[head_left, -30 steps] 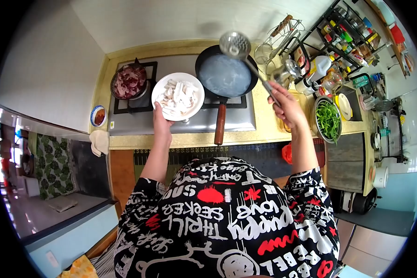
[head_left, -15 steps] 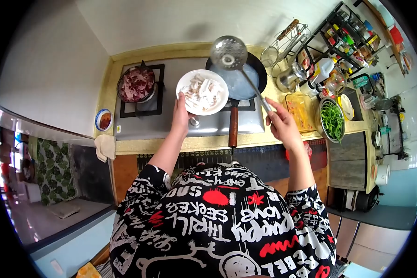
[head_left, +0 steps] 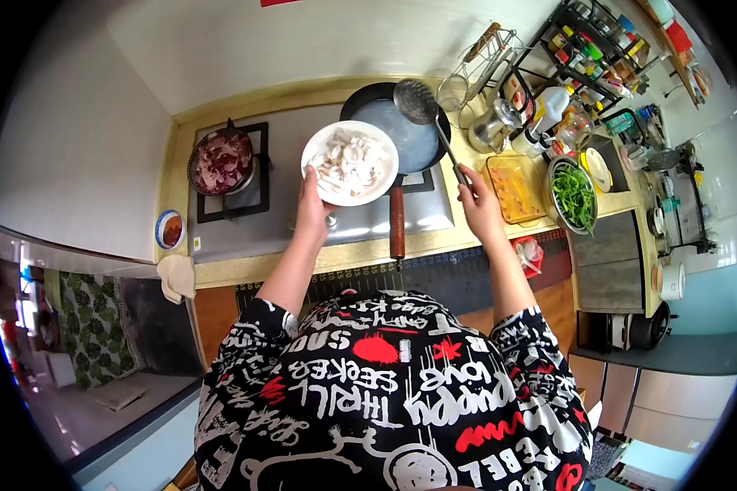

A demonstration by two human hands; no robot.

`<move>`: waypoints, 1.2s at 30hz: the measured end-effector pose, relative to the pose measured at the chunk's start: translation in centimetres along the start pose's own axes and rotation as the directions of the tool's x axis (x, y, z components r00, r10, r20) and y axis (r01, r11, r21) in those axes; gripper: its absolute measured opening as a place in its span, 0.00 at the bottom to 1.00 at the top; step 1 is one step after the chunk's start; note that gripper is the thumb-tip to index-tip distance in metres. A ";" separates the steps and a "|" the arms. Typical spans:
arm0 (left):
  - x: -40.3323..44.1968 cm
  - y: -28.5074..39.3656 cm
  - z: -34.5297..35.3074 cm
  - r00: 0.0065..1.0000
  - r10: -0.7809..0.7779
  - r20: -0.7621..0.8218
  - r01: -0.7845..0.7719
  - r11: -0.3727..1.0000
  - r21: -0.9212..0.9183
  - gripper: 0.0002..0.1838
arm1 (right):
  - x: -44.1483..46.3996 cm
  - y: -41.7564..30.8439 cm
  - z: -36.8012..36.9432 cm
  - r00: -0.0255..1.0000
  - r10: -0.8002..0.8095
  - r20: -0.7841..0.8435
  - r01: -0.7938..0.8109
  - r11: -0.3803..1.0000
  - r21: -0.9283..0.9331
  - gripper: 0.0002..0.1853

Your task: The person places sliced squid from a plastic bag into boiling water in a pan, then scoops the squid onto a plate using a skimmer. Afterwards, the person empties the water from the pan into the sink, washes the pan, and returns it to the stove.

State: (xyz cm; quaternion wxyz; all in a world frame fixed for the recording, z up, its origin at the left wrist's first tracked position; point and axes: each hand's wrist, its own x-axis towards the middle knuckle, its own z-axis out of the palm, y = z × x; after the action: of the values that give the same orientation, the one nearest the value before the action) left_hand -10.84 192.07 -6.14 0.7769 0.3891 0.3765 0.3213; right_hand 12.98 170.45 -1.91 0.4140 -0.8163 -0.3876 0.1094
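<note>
My left hand (head_left: 312, 210) grips the near-left rim of a white bowl (head_left: 391, 184) heaped with pale white slices (head_left: 352, 162), which I cannot name for certain. The bowl is held above the stove, covering the near-left edge of a dark frying pan (head_left: 364, 96). Cloudy liquid (head_left: 409, 135) fills the pan, and its brown wooden handle (head_left: 397, 225) points toward me. Closed around the handle of a slotted skimmer (head_left: 416, 101) is my right hand (head_left: 481, 207). The skimmer's perforated head is over the pan's far-right rim, apart from the bowl.
On the left burner is a pan of raw red meat (head_left: 223, 159). A small bowl of reddish sauce (head_left: 170, 230) and a cloth (head_left: 176, 277) lie left of the stove. To the right stand a glass dish (head_left: 513, 190), a bowl of cut greens (head_left: 573, 196) and a metal pitcher (head_left: 493, 128).
The skimmer has moved right across the pan to its far-right rim, and its head has tilted. My left hand still holds the bowl, slightly nearer the pan. The whole view has shifted a little.
</note>
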 end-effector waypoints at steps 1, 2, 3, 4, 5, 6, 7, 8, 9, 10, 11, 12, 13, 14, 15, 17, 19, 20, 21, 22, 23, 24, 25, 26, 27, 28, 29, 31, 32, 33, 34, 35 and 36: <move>-0.5 0.1 0.2 1.000 0.005 -0.020 -0.006 1.000 -0.015 0.37 | 0.4 0.7 0.5 0.981 -0.178 -0.081 0.165 0.976 -0.141 0.22; -0.9 0.0 0.1 1.000 0.001 -0.021 -0.001 1.000 -0.014 0.37 | 0.7 1.6 0.9 0.971 -0.224 -0.082 0.198 0.948 -0.248 0.21; -1.3 -0.1 0.0 1.000 -0.003 -0.025 0.003 1.000 -0.012 0.37 | 0.9 2.5 1.4 0.960 -0.270 -0.077 0.228 0.909 -0.350 0.21; -1.9 -0.1 0.1 1.000 0.001 -0.030 -0.001 1.000 -0.001 0.37 | 1.0 3.1 1.8 0.974 -0.220 -0.044 0.189 0.908 -0.373 0.20; -2.6 -0.1 0.3 0.999 0.005 -0.038 -0.004 1.000 0.012 0.37 | 1.3 3.7 2.1 0.978 -0.207 -0.019 0.186 0.911 -0.367 0.19; -3.4 0.0 0.6 0.999 0.007 -0.047 -0.006 1.000 0.025 0.37 | 1.6 4.4 2.4 0.983 -0.183 0.000 0.170 0.913 -0.371 0.19; -4.4 0.1 1.3 0.999 -0.001 -0.048 0.002 0.999 0.032 0.37 | 1.8 4.7 2.6 0.987 -0.158 0.020 0.154 0.914 -0.375 0.18; -5.5 0.2 2.0 0.999 -0.010 -0.049 0.012 0.999 0.039 0.37 | 2.0 5.1 2.7 0.986 -0.163 0.023 0.161 0.932 -0.325 0.18; -6.6 0.2 2.8 0.999 -0.021 -0.049 0.023 0.999 0.045 0.38 | 2.1 5.5 2.8 0.986 -0.166 0.026 0.167 0.947 -0.275 0.17; -7.5 0.0 3.6 1.000 -0.001 -0.007 0.002 1.000 0.025 0.37 | 2.3 5.9 2.5 0.985 -0.169 0.027 0.171 0.959 -0.227 0.17; -8.3 -0.3 4.6 1.000 -0.011 -0.008 0.011 1.000 0.029 0.37 | 2.4 6.3 2.2 0.990 -0.134 0.038 0.138 0.980 -0.140 0.17; -9.2 -0.6 5.8 1.000 -0.022 -0.006 0.022 0.999 0.034 0.37 | 2.5 6.7 1.7 0.994 -0.099 0.050 0.101 0.993 -0.052 0.17; -10.2 -0.8 7.1 0.999 -0.036 -0.001 0.036 0.999 0.040 0.37 | 2.4 7.4 1.0 0.996 -0.061 0.062 0.059 0.998 0.034 0.18; -11.3 -0.9 8.7 0.998 -0.065 -0.008 0.065 0.996 0.054 0.35 | 2.1 8.3 0.2 0.994 -0.094 0.062 0.084 0.987 0.139 0.19; -12.2 -1.4 10.3 0.996 -0.087 0.023 0.086 0.996 0.027 0.35 | 1.5 9.3 -0.8 0.992 -0.125 0.025 0.118 0.975 0.188 0.19; -13.8 -2.9 12.9 0.988 -0.128 0.083 0.131 0.991 -0.030 0.35 | -0.8 9.2 -4.3 0.994 0.007 0.106 -0.057 0.875 0.480 0.22; -14.6 -5.8 15.0 0.975 -0.173 0.138 0.184 0.980 -0.074 0.34 | -3.5 10.2 -8.1 0.957 0.137 0.255 -0.278 0.680 0.678 0.29; -15.1 -7.3 16.1 0.968 -0.197 0.153 0.209 0.976 -0.064 0.34 | -5.1 10.5 -9.9 0.942 0.151 0.300 -0.328 0.606 0.724 0.30; -15.5 -8.7 17.1 0.960 -0.223 0.167 0.235 0.971 -0.053 0.34 | -6.4 10.7 -11.5 0.924 0.162 0.347 -0.378 0.527 0.761 0.30; -16.0 -10.3 18.0 0.950 -0.253 0.181 0.265 0.963 -0.043 0.35 | -7.5 10.9 -12.7 0.917 0.149 0.369 -0.390 0.515 0.763 0.31; -16.3 -11.9 18.7 0.948 -0.258 0.185 0.267 0.963 -0.023 0.36 | -8.5 11.1 -13.7 0.911 0.137 0.390 -0.403 0.505 0.763 0.31; -16.5 -13.8 19.2 0.944 -0.262 0.200 0.269 0.963 -0.012 0.36 | -9.5 11.7 -14.5 0.903 0.124 0.411 -0.415 0.494 0.764 0.31; -16.6 -15.4 19.6 0.941 -0.264 0.214 0.270 0.963 0.000 0.36 | -10.3 12.8 -15.1 0.871 0.134 0.473 -0.471 0.506 0.723 0.31; -16.7 -16.9 19.9 0.942 -0.280 0.185 0.281 0.959 0.018 0.36 | -10.9 13.9 -15.2 0.868 0.151 0.473 -0.471 0.554 0.686 0.30; -16.8 -18.3 20.1 0.944 -0.292 0.154 0.291 0.956 0.034 0.36 | -11.4 15.1 -15.2 0.865 0.163 0.474 -0.468 0.602 0.647 0.29; -16.7 -19.7 20.3 0.945 -0.303 0.120 0.300 0.953 0.048 0.37 | -11.6 16.7 -15.2 0.823 0.197 0.533 -0.532 0.596 0.601 0.27; -16.1 -21.3 20.2 0.951 -0.292 0.100 0.285 0.955 0.076 0.37 | -11.6 17.9 -14.7 0.815 0.218 0.537 -0.552 0.573 0.606 0.26; -14.2 -24.9 19.3 0.962 -0.268 0.056 0.259 0.957 0.133 0.37 | -11.8 20.0 -13.0 0.797 0.258 0.547 -0.591 0.523 0.615 0.25; -12.8 -26.7 18.8 0.987 -0.158 0.008 0.153 0.967 0.204 0.34 | -11.6 21.2 -12.2 0.777 0.266 0.570 -0.617 0.505 0.604 0.25; -11.7 -27.2 18.7 0.987 -0.161 0.010 0.155 0.962 0.225 0.33 | -11.3 22.0 -11.5 0.770 0.284 0.572 -0.628 0.495 0.600 0.25; -10.7 -27.2 18.8 0.986 -0.165 0.012 0.157 0.956 0.246 0.31 | -11.0 22.6 -10.9 0.762 0.302 0.573 -0.640 0.485 0.596 0.25; -9.5 -27.4 18.7 0.986 -0.169 0.014 0.159 0.951 0.267 0.30 | -10.7 23.4 -10.2 0.755 0.320 0.573 -0.651 0.475 0.592 0.24; -8.5 -27.5 18.7 0.988 -0.155 -0.004 0.147 0.929 0.340 0.29 | -10.3 24.0 -9.4 0.742 0.326 0.585 -0.667 0.436 0.604 0.24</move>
State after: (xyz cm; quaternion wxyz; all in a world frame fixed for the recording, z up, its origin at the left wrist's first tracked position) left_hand 6.09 165.11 -18.84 0.7249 0.4908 0.4459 0.1864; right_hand 23.79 148.89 -15.67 0.5897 -0.5874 -0.1068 0.5438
